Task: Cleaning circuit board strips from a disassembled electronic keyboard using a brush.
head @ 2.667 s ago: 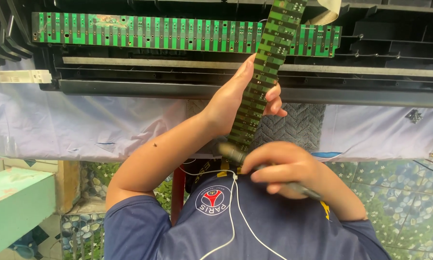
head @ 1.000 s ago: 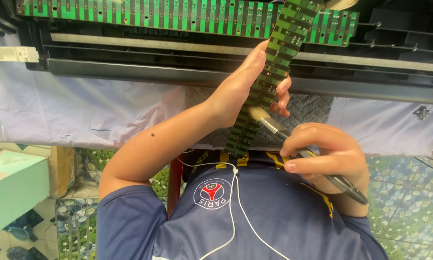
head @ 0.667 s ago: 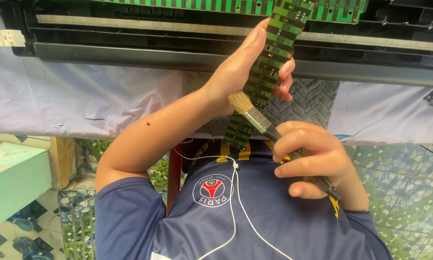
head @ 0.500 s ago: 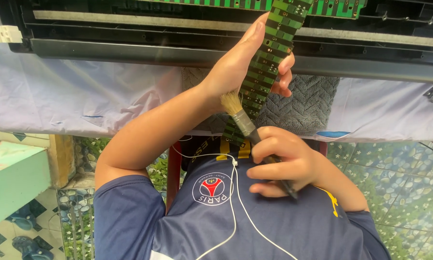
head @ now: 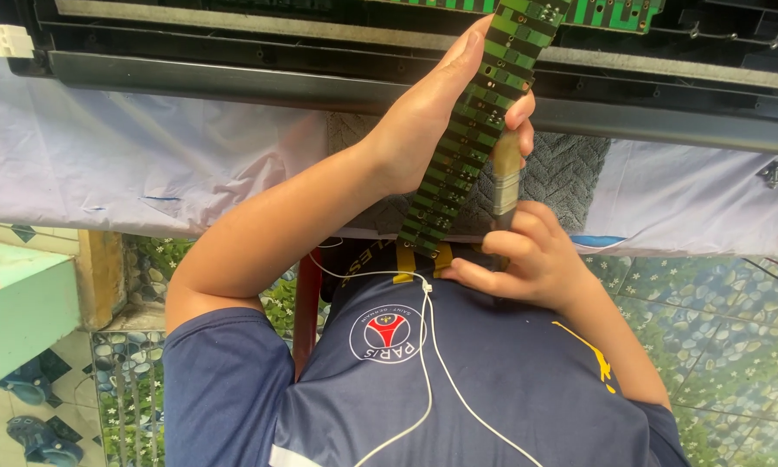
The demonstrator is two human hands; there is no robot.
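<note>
My left hand (head: 428,121) grips a long narrow green circuit board (head: 471,138) and holds it tilted, its top end reaching over the black keyboard chassis (head: 233,73). My right hand (head: 531,259) is closed on a small paintbrush (head: 504,177). The brush points upward, and its pale bristles lie against the board's right edge beside my left fingertips. The board's lower end hangs just above my chest.
A second green circuit board (head: 618,10) lies inside the chassis at the top. A white cloth (head: 147,164) and a grey woven mat (head: 570,177) cover the table. A white earphone cable (head: 423,355) runs down my blue shirt. A pale green bench (head: 17,298) stands at the left over patterned floor tiles (head: 726,311).
The brush has swung from slanting across the board's lower middle to standing upright at its right edge. My right hand shifted right. The board stays held in my left hand.
</note>
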